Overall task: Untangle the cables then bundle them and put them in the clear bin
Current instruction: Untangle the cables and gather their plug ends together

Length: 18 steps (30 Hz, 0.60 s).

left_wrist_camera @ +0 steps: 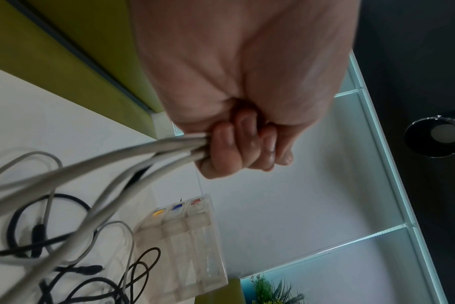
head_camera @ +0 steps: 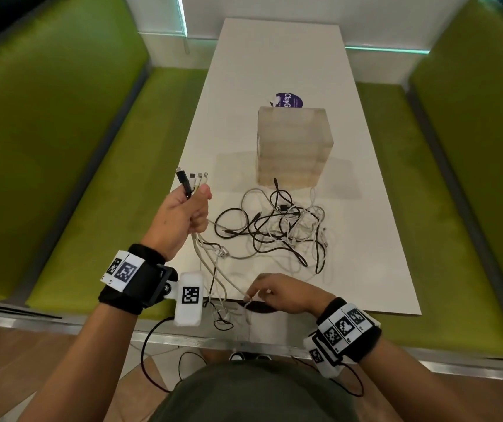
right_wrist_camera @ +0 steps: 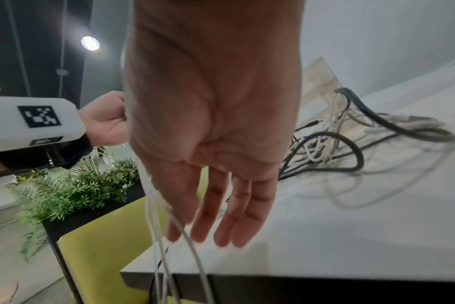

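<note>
Left hand (head_camera: pixel 183 213) is fisted round several cable ends, plugs (head_camera: pixel 191 181) sticking up above the fist, raised off the worktop's (head_camera: pixel 365 269) left edge. Right hand (head_camera: pixel 277 292) sits low at the near edge, fingers mostly straight in the wrist view, white strands (right_wrist_camera: pixel 166 246) running past them; a pinch cannot be confirmed. Strands drop over the worktop edge there.

Main tangle (head_camera: pixel 277 229) of black and white cables lies mid-worktop, just in front of the clear bin (head_camera: pixel 292 144).

Step, judged: untangling, ends gathered, lengths not yet freed. Next likely needs the right hand to comb the strands clear of the tangle before coiling.

Left wrist view shows the fist clamped on grey cables (left_wrist_camera: pixel 143 156) and coloured tabs on the bin (left_wrist_camera: pixel 185 242); the head view shows neither.
</note>
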Each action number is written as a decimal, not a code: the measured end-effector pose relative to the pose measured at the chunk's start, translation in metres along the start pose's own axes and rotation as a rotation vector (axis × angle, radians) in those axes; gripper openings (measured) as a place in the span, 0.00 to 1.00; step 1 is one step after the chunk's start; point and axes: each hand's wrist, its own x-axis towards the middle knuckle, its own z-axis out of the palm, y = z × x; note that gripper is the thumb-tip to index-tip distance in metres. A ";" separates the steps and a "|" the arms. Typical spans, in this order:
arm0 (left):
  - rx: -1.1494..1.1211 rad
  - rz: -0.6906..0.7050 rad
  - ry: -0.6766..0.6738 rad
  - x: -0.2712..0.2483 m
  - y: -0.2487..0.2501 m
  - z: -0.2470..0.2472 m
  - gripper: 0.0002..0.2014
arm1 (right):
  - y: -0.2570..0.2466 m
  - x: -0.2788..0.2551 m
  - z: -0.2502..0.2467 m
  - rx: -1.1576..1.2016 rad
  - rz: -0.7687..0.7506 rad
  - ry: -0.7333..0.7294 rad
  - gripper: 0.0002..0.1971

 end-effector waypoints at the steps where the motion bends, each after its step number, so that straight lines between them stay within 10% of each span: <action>1: -0.001 -0.002 -0.003 -0.001 0.000 0.000 0.12 | 0.001 0.001 -0.002 -0.006 0.019 -0.017 0.21; 18: -0.070 -0.084 0.090 -0.003 -0.013 0.000 0.11 | 0.002 0.058 -0.033 -0.287 0.222 0.450 0.10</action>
